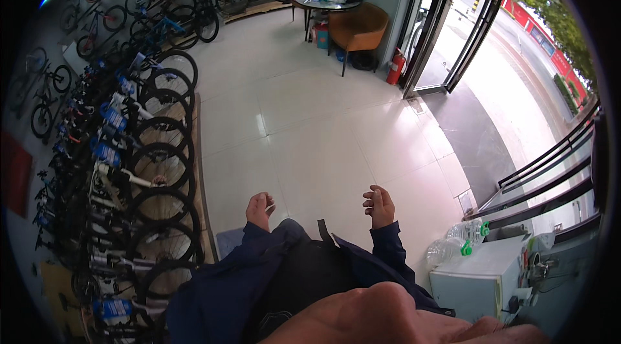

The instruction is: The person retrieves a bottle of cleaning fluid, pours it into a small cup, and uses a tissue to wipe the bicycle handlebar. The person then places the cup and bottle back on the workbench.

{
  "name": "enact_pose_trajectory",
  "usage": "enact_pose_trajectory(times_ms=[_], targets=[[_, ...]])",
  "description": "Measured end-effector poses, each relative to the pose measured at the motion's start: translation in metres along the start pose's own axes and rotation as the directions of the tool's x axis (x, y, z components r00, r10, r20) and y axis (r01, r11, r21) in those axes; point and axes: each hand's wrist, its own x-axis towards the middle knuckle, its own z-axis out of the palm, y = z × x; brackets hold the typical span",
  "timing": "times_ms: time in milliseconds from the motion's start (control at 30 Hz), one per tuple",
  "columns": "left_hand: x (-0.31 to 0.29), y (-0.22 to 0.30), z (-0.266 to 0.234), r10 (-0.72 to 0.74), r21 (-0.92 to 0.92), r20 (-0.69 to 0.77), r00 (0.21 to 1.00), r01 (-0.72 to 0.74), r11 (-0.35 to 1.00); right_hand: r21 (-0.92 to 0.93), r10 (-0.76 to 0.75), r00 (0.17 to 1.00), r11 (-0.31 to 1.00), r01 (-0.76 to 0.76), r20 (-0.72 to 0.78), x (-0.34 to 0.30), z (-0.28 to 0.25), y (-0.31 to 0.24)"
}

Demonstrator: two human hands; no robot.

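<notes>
Both hands are held out in front of my body above the pale tiled floor, well apart from each other. My left hand [260,210], in a dark blue sleeve, has its fingers loosely bent and slightly apart, with nothing seen in it. My right hand [380,207] mirrors it, its fingers half curled toward the middle and apart, also holding nothing visible. Neither touches any object. Nearest the left hand is a row of parked bicycles [165,198], front wheels turned toward the floor's middle. Large clear plastic bottles [445,251] with green caps stand to the right of my right hand.
A white cabinet [469,279] carries the bottles at lower right. An open glass door [446,27] leads to the street, with a red fire extinguisher [396,67] beside it. Farther back are an orange-brown armchair [362,28] and a cluttered round table [317,2]. Bicycles also hang on the left wall.
</notes>
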Motion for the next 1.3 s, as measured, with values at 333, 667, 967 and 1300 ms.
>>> enact_pose_trajectory(times_ms=[333,667,967,1300], targets=[[0.325,0.027,0.142,-0.073,0.077,0.136,0.988,0.063,0.995,0.061,0.1,0.977,0.994,-0.09,-0.189,0.242,0.09,-0.004],[0.59,0.085,0.314,-0.089,0.154,0.411,0.907,0.027,0.988,0.134,0.112,0.916,0.989,-0.064,-0.385,0.443,0.139,-0.035],[0.703,0.052,0.443,-0.207,0.211,0.412,0.887,0.128,0.969,0.1,0.064,0.943,0.994,-0.033,-0.325,0.659,0.153,-0.07],[0.863,0.061,0.512,-0.179,0.128,0.304,0.936,0.146,0.981,0.071,0.121,0.964,0.992,-0.107,-0.235,0.854,0.19,-0.102]])
